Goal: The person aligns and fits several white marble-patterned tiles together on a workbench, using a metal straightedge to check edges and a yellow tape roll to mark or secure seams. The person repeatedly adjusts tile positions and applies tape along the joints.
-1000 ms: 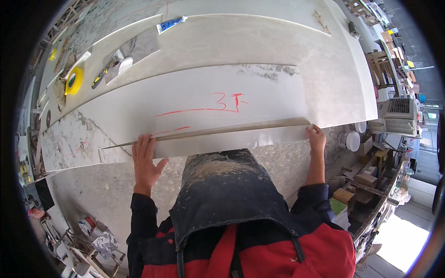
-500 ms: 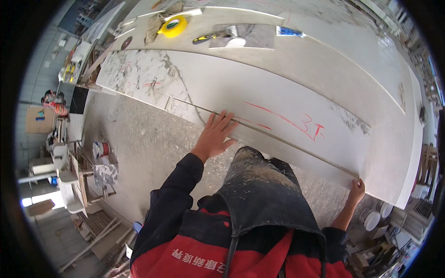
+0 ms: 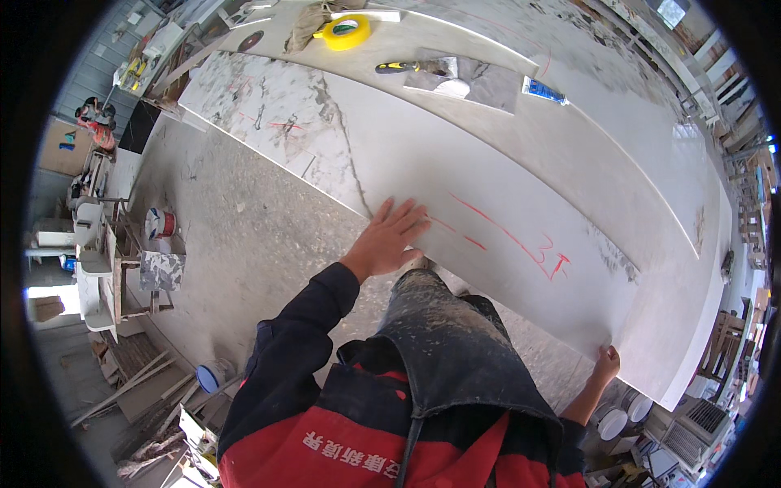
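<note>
A long white marbled slab (image 3: 521, 195) with grey veins and red pencil marks lies across the worktop. Along its near edge runs a narrow marbled strip (image 3: 533, 315); a short dark line shows its left end, and its seam with the slab is barely visible. My left hand (image 3: 389, 237) lies flat near the middle of this edge, fingers spread, palm down. At the strip's right end, my right hand (image 3: 606, 363) has its fingers curled closed at the near corner, seemingly pinching the strip. The undersides of its fingers are hidden.
Beyond the slab lie a yellow tape roll (image 3: 346, 32), a yellow-and-black handled scraper (image 3: 399, 67), a grey marbled offcut (image 3: 496, 88) and a blue tube (image 3: 543, 90). Buckets (image 3: 612, 423) stand below at right. Wood scraps (image 3: 134, 378) lie at lower left.
The dark gap between strip and slab has closed. My right hand is still at the strip's right end, and my left hand stays spread on the edge. The view has shifted somewhat.
</note>
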A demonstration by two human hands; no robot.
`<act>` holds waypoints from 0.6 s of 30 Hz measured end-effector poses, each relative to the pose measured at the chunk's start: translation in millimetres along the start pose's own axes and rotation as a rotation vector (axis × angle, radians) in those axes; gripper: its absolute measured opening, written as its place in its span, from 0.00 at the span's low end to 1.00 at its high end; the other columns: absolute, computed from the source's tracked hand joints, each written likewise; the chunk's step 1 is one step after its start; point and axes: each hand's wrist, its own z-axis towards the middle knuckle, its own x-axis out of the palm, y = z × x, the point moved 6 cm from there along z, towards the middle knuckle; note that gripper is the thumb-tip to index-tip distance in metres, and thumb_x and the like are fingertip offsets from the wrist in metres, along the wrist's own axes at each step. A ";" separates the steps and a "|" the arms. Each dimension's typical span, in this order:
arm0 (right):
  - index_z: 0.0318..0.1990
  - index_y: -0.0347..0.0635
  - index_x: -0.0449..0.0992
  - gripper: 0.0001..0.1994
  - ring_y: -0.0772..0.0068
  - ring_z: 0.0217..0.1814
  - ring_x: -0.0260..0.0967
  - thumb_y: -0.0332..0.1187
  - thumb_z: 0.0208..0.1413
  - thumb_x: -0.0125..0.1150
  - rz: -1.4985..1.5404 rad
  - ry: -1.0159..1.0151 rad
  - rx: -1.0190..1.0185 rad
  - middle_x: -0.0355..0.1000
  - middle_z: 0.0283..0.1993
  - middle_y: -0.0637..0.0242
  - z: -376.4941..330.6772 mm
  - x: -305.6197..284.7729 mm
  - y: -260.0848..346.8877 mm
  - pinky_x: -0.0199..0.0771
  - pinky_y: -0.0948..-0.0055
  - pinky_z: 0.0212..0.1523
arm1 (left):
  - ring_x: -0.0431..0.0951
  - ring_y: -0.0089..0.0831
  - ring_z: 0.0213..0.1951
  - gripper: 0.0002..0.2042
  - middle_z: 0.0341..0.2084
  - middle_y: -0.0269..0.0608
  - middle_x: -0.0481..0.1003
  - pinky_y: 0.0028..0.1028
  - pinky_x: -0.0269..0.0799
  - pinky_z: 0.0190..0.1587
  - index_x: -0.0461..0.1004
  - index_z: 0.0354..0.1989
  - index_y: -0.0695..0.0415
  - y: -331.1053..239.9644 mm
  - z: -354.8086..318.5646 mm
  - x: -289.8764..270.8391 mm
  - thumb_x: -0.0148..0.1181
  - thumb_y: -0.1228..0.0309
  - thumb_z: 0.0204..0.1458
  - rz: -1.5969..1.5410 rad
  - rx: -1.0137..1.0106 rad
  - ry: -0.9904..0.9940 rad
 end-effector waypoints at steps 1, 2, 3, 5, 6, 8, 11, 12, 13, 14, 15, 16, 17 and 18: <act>0.55 0.29 0.77 0.20 0.69 0.44 0.76 0.27 0.54 0.68 -0.018 -0.002 0.003 0.78 0.45 0.59 -0.5 0.8 2.3 0.76 0.71 0.46 | 0.46 0.41 0.77 0.30 0.73 0.39 0.56 0.52 0.35 0.77 0.64 0.70 0.50 0.3 -0.1 -0.3 0.57 0.52 0.61 -0.004 0.003 -0.001; 0.54 0.30 0.77 0.20 0.69 0.43 0.76 0.27 0.54 0.68 -0.036 -0.005 0.006 0.78 0.45 0.60 -2.4 0.5 3.7 0.76 0.71 0.46 | 0.46 0.41 0.77 0.30 0.73 0.39 0.56 0.52 0.35 0.76 0.64 0.70 0.50 0.8 -0.2 -0.9 0.57 0.52 0.61 -0.007 0.005 -0.001; 0.54 0.30 0.77 0.20 0.69 0.43 0.76 0.27 0.54 0.68 -0.055 -0.011 0.010 0.78 0.44 0.60 -3.0 -1.2 3.9 0.76 0.71 0.46 | 0.46 0.41 0.77 0.30 0.73 0.40 0.56 0.52 0.35 0.76 0.64 0.70 0.50 0.7 0.1 -2.1 0.57 0.52 0.61 -0.012 0.011 -0.001; 0.54 0.31 0.77 0.20 0.70 0.43 0.75 0.27 0.54 0.68 -0.030 0.009 0.012 0.78 0.44 0.60 -4.3 -1.8 4.2 0.75 0.72 0.47 | 0.46 0.41 0.77 0.31 0.74 0.40 0.56 0.53 0.35 0.76 0.64 0.70 0.51 0.2 1.3 -4.4 0.58 0.52 0.61 -0.020 0.022 0.001; 0.54 0.31 0.77 0.20 0.70 0.43 0.75 0.27 0.54 0.68 -0.017 0.022 0.013 0.78 0.44 0.60 -5.6 -0.2 5.9 0.75 0.72 0.47 | 0.46 0.42 0.77 0.31 0.73 0.41 0.56 0.53 0.35 0.76 0.64 0.70 0.51 0.8 0.8 -4.4 0.58 0.52 0.61 -0.019 0.024 0.000; 0.54 0.31 0.77 0.19 0.70 0.44 0.75 0.27 0.54 0.68 -0.083 0.011 0.005 0.78 0.44 0.60 -7.2 -1.1 10.3 0.74 0.72 0.48 | 0.46 0.42 0.77 0.31 0.73 0.41 0.56 0.53 0.35 0.76 0.64 0.70 0.52 1.9 -0.3 -4.3 0.59 0.53 0.60 -0.015 0.029 -0.003; 0.54 0.32 0.77 0.19 0.71 0.44 0.75 0.27 0.54 0.68 -0.115 -0.002 0.009 0.78 0.45 0.60 -8.7 -2.5 12.6 0.74 0.73 0.48 | 0.47 0.43 0.76 0.32 0.73 0.42 0.56 0.53 0.36 0.76 0.63 0.70 0.52 2.4 -0.2 -4.2 0.59 0.53 0.60 -0.019 0.024 0.004; 0.54 0.31 0.77 0.19 0.71 0.45 0.75 0.26 0.54 0.68 -0.111 -0.007 0.012 0.78 0.45 0.60 -7.3 -2.9 11.6 0.74 0.73 0.48 | 0.48 0.43 0.76 0.32 0.73 0.42 0.56 0.53 0.36 0.76 0.64 0.70 0.53 2.6 1.3 -4.9 0.59 0.53 0.60 -0.025 0.022 0.011; 0.54 0.31 0.77 0.19 0.71 0.45 0.75 0.26 0.54 0.68 -0.082 -0.005 0.021 0.78 0.45 0.60 -6.8 -3.2 9.6 0.74 0.73 0.48 | 0.48 0.43 0.76 0.32 0.73 0.42 0.57 0.53 0.36 0.76 0.64 0.70 0.53 2.3 2.6 -5.8 0.59 0.52 0.60 -0.031 0.021 0.019; 0.54 0.31 0.77 0.19 0.71 0.45 0.75 0.26 0.54 0.69 -0.052 -0.003 0.030 0.78 0.45 0.60 -7.2 -3.7 7.1 0.74 0.73 0.48 | 0.48 0.43 0.76 0.32 0.73 0.42 0.57 0.54 0.36 0.76 0.64 0.70 0.53 2.3 3.8 -6.0 0.59 0.52 0.60 -0.038 0.019 0.026; 0.54 0.31 0.78 0.19 0.71 0.45 0.75 0.26 0.54 0.69 -0.025 0.006 0.037 0.78 0.45 0.61 -7.1 -2.5 8.1 0.74 0.73 0.47 | 0.49 0.43 0.76 0.32 0.73 0.42 0.57 0.54 0.36 0.76 0.64 0.70 0.53 2.3 2.4 -6.4 0.59 0.52 0.60 -0.036 0.022 0.011; 0.54 0.31 0.78 0.20 0.71 0.45 0.75 0.26 0.54 0.69 -0.029 0.018 0.044 0.79 0.45 0.61 -6.7 -1.0 9.2 0.74 0.73 0.47 | 0.49 0.44 0.76 0.32 0.73 0.42 0.57 0.54 0.37 0.76 0.64 0.69 0.53 2.5 1.0 -6.2 0.59 0.52 0.59 -0.035 0.025 -0.004; 0.54 0.32 0.78 0.20 0.71 0.45 0.75 0.27 0.54 0.69 -0.033 0.029 0.051 0.79 0.45 0.61 -6.7 0.3 10.2 0.74 0.73 0.47 | 0.49 0.44 0.76 0.32 0.73 0.42 0.57 0.54 0.37 0.76 0.64 0.69 0.53 2.8 -0.3 -6.0 0.59 0.52 0.59 -0.033 0.028 -0.019; 0.54 0.32 0.78 0.20 0.72 0.45 0.75 0.27 0.54 0.69 -0.036 0.037 0.059 0.79 0.45 0.61 -6.1 -0.3 9.0 0.75 0.72 0.47 | 0.49 0.44 0.76 0.31 0.72 0.42 0.58 0.54 0.38 0.76 0.65 0.69 0.53 2.8 0.0 -5.6 0.59 0.52 0.59 -0.033 0.032 -0.030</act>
